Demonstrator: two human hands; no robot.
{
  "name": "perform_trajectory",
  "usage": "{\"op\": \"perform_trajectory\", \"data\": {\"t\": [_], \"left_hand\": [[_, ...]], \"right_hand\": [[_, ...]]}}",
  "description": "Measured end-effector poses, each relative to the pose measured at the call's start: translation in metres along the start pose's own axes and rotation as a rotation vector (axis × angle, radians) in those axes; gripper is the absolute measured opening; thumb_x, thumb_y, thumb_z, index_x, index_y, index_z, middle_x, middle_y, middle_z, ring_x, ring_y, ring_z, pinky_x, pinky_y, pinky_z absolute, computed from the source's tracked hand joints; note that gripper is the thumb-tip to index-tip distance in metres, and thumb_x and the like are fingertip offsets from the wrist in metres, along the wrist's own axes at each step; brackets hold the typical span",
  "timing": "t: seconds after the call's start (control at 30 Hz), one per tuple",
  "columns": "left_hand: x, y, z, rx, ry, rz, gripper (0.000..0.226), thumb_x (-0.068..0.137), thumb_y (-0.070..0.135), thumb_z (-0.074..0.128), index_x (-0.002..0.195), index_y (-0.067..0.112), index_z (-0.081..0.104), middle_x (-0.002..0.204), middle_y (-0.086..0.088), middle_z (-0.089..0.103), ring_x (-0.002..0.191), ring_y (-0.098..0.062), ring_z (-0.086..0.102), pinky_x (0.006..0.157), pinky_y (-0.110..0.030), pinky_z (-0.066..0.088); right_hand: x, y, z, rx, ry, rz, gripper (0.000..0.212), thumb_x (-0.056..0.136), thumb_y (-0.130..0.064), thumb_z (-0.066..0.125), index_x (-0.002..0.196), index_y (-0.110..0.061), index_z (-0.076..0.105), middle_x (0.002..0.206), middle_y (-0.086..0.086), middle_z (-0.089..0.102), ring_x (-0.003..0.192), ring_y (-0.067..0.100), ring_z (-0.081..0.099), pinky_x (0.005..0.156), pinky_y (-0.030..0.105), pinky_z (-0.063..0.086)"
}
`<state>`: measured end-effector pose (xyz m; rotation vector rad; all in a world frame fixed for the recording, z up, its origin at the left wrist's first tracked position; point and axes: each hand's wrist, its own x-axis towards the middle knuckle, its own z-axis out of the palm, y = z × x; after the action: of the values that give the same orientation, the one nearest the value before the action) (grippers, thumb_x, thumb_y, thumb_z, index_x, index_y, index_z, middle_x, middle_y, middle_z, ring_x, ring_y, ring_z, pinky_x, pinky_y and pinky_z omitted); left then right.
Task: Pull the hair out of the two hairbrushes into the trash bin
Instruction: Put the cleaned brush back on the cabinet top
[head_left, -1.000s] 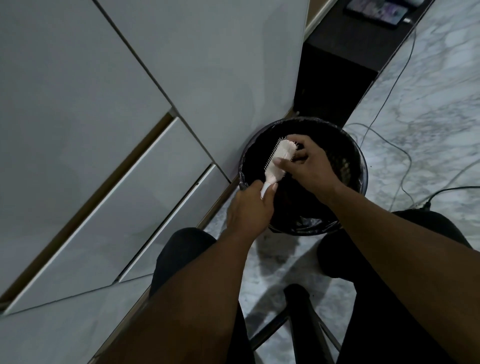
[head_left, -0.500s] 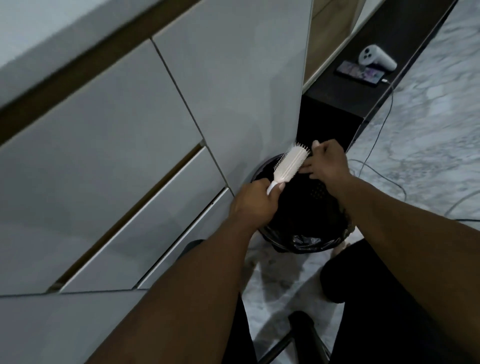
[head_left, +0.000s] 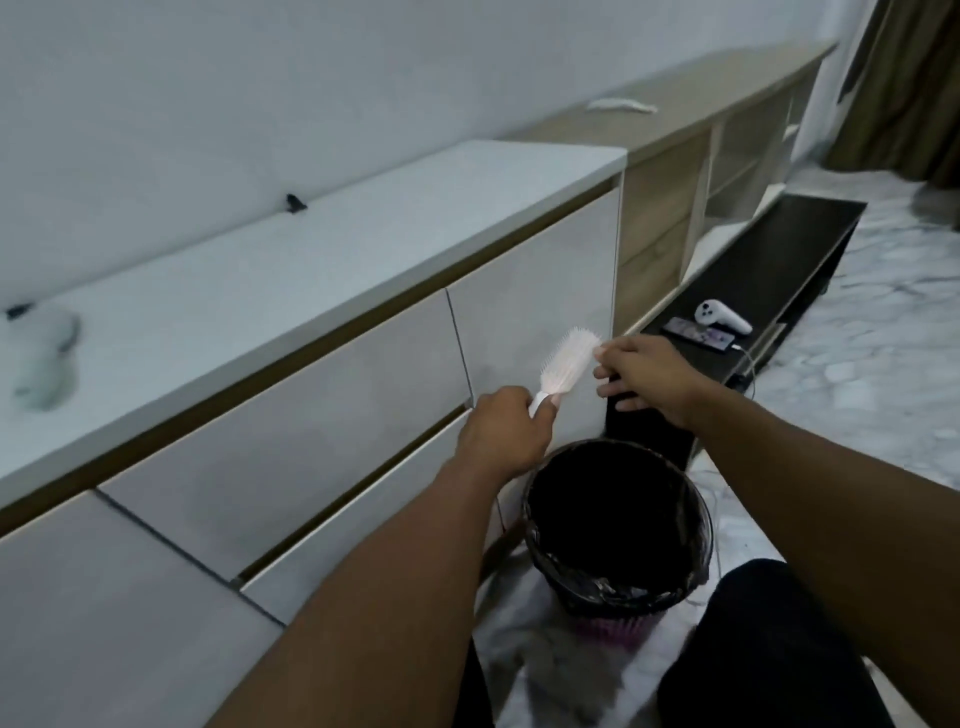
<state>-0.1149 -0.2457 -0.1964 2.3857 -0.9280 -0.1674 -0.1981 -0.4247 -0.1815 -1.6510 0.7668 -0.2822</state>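
Observation:
My left hand (head_left: 501, 434) grips the handle of a white hairbrush (head_left: 569, 364), which points up and to the right in front of the cabinet. My right hand (head_left: 641, 376) is at the brush's head, thumb and forefinger pinched at its right edge; whether hair is between them I cannot tell. The round trash bin (head_left: 540, 514) with a black liner stands on the floor below both hands, its mouth dark. A second white object (head_left: 621, 105), long and slim, lies on the wooden counter far back; it is too blurred to identify.
A white cabinet (head_left: 291, 374) with drawers runs along the left. A low black shelf (head_left: 763, 265) to the right holds a phone (head_left: 698, 333) and a white controller (head_left: 722, 317). Cables trail on the marble floor (head_left: 872, 374). My knees flank the bin.
Both hands have lifted the brush from inside the bin's mouth to well above it. The view has tilted up, and the cabinet top and far shelf have come into sight.

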Motion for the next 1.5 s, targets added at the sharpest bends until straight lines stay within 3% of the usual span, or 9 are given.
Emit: {"op": "perform_trajectory", "data": {"t": [0.17, 0.33, 0.53, 0.63, 0.77, 0.97, 1.17, 1.4, 1.5], "left_hand": [[-0.023, 0.023, -0.060, -0.008, 0.073, -0.017, 0.036, 0.096, 0.046, 0.050, 0.084, 0.013, 0.059, 0.078, -0.005, 0.059, 0.069, -0.024, 0.057, 0.052, -0.028, 0.032], [-0.044, 0.030, -0.119, -0.034, 0.211, -0.032, 0.034, 0.094, 0.041, 0.051, 0.102, 0.011, 0.065, 0.096, -0.007, 0.069, 0.077, -0.022, 0.062, 0.057, -0.028, 0.041], [-0.063, 0.029, -0.188, 0.071, 0.324, -0.133, 0.040, 0.100, 0.039, 0.039, 0.124, 0.010, 0.054, 0.119, -0.012, 0.062, 0.099, -0.029, 0.061, 0.075, -0.034, 0.047], [-0.066, 0.024, -0.219, 0.014, 0.335, -0.218, 0.037, 0.098, 0.032, 0.039, 0.123, 0.009, 0.053, 0.123, -0.014, 0.060, 0.095, -0.028, 0.054, 0.077, -0.033, 0.042], [-0.067, 0.012, -0.258, -0.041, 0.409, -0.313, 0.030, 0.095, 0.026, 0.044, 0.116, 0.008, 0.056, 0.117, -0.011, 0.060, 0.089, -0.027, 0.050, 0.074, -0.031, 0.039], [-0.052, -0.023, -0.294, -0.113, 0.431, -0.381, 0.016, 0.089, 0.025, 0.051, 0.101, 0.015, 0.050, 0.096, -0.003, 0.054, 0.089, -0.027, 0.061, 0.070, -0.030, 0.045], [-0.032, -0.077, -0.315, -0.106, 0.472, -0.488, 0.015, 0.088, 0.027, 0.057, 0.091, 0.016, 0.048, 0.074, 0.005, 0.044, 0.078, -0.024, 0.053, 0.065, -0.029, 0.039], [-0.018, -0.115, -0.322, -0.148, 0.509, -0.597, 0.026, 0.077, 0.022, 0.049, 0.080, 0.008, 0.070, 0.057, -0.002, 0.069, 0.059, -0.016, 0.068, 0.060, -0.024, 0.055], [-0.014, -0.127, -0.322, -0.104, 0.581, -0.645, 0.018, 0.088, 0.024, 0.051, 0.081, 0.010, 0.061, 0.050, 0.002, 0.057, 0.051, -0.011, 0.052, 0.048, -0.021, 0.038]], "right_hand": [[-0.035, -0.058, 0.004, -0.269, 0.037, -0.187, 0.036, 0.098, -0.018, 0.049, 0.132, -0.009, 0.058, 0.122, 0.011, 0.066, 0.094, 0.021, 0.061, 0.076, 0.030, 0.046], [-0.066, -0.103, 0.017, -0.716, 0.051, -0.361, 0.047, 0.095, -0.025, 0.053, 0.141, -0.015, 0.052, 0.144, 0.009, 0.056, 0.128, 0.028, 0.054, 0.106, 0.037, 0.044], [-0.093, -0.167, 0.056, -0.850, -0.022, -0.449, 0.054, 0.092, -0.030, 0.059, 0.143, -0.018, 0.047, 0.146, 0.009, 0.052, 0.129, 0.028, 0.052, 0.104, 0.037, 0.042], [-0.095, -0.197, 0.077, -0.880, -0.057, -0.462, 0.055, 0.089, -0.031, 0.059, 0.142, -0.023, 0.046, 0.142, 0.008, 0.054, 0.125, 0.027, 0.053, 0.101, 0.037, 0.045], [-0.091, -0.233, 0.109, -0.903, -0.076, -0.500, 0.056, 0.090, -0.031, 0.058, 0.144, -0.024, 0.044, 0.140, 0.006, 0.054, 0.112, 0.023, 0.054, 0.097, 0.035, 0.046], [-0.064, -0.273, 0.177, -0.942, -0.116, -0.542, 0.056, 0.091, -0.033, 0.058, 0.144, -0.024, 0.043, 0.146, 0.006, 0.050, 0.127, 0.026, 0.052, 0.103, 0.036, 0.042], [-0.021, -0.294, 0.245, -0.942, -0.202, -0.530, 0.056, 0.090, -0.032, 0.059, 0.144, -0.025, 0.044, 0.148, 0.004, 0.048, 0.129, 0.024, 0.050, 0.104, 0.035, 0.041], [0.024, -0.298, 0.303, -0.926, -0.323, -0.549, 0.055, 0.091, -0.031, 0.058, 0.143, -0.025, 0.045, 0.146, 0.004, 0.049, 0.128, 0.023, 0.050, 0.099, 0.032, 0.041], [0.038, -0.301, 0.327, -0.906, -0.374, -0.599, 0.053, 0.090, -0.030, 0.058, 0.141, -0.025, 0.047, 0.141, 0.004, 0.054, 0.125, 0.022, 0.052, 0.101, 0.033, 0.043]]}}
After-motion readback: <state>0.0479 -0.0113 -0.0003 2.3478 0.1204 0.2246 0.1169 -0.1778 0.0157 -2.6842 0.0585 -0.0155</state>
